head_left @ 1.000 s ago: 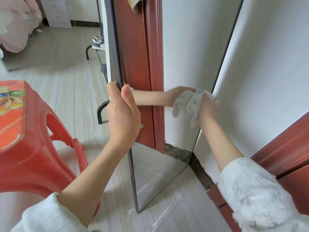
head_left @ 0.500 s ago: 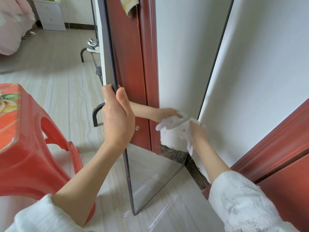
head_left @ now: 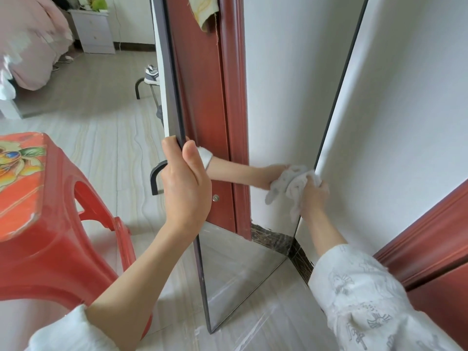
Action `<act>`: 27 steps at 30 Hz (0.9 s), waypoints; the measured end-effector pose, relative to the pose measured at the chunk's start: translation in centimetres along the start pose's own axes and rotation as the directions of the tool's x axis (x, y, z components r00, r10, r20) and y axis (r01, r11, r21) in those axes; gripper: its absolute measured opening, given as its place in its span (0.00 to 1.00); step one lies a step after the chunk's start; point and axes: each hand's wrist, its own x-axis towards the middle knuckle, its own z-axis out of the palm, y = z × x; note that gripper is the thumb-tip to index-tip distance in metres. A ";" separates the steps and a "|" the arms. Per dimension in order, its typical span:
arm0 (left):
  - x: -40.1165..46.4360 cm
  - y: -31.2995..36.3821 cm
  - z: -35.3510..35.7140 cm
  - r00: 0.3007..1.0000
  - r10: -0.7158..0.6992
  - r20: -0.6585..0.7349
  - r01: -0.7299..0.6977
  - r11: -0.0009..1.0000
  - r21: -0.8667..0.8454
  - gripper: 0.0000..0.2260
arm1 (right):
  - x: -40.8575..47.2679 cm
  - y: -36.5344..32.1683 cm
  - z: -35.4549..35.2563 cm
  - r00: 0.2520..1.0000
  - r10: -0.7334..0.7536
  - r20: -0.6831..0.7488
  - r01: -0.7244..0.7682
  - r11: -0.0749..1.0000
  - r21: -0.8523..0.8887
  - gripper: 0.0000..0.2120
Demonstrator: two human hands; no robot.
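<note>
1. Mirror [head_left: 278, 97]: a tall, dark-framed glass standing on the pale floor [head_left: 101, 148], its foot nearest the person and its far long edge at the white wall [head_left: 405, 110]; whether it touches the wall cannot be told. A red stool [head_left: 50, 236] stands near it on the left
2. The left hand [head_left: 186, 188] is closed round the near long edge of the frame, fingers and thumb curled over it, steadying the glass
3. The right hand [head_left: 314, 196] clutches a bunched white cloth [head_left: 291, 186] and presses it on the glass close to the far edge, at about the height of the left hand
4. Judged from this, the wiping is under way in the lower half. No plain smears or wet tracks show, so the surface does not reveal how much is already clean. The strip from the cloth down to the foot and the tall stretch above it probably remain to be gone over
5. Farther off, past the frame, a grey shoe [head_left: 152, 76] lies on the floor, and a white cabinet [head_left: 92, 31] and a bed with pink covers [head_left: 33, 46] stand at the back of the room
</note>
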 end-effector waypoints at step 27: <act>0.3 0.8 -1.3 0.990 -0.016 0.140 0.013 1.000 0.027 0.08 | -12.9 -4.2 1.4 0.993 -0.027 0.114 0.025 0.999 0.020 0.06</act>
